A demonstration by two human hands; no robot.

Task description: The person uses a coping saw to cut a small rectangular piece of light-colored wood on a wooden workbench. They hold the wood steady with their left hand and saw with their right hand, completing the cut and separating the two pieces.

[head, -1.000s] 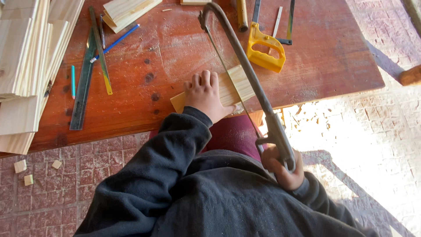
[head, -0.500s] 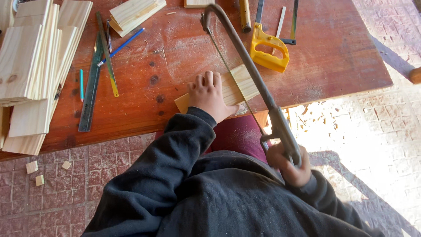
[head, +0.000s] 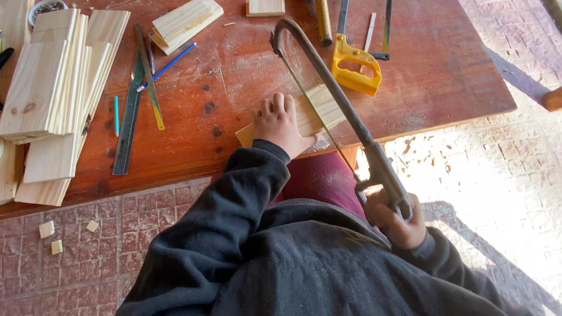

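Single head view, steeply downward, close over workbench (head: 234,70)

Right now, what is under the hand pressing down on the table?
A pale wood strip lies under the left hand, on the red table. The hacksaw blade crosses it. The part beneath the palm is covered.

Pale wooden strip (head: 310,114) lies flat at the table (head: 445,88) near edge. Dark metal-framed hacksaw (head: 345,111) tilted, blade crossing the strip, handle off the edge.
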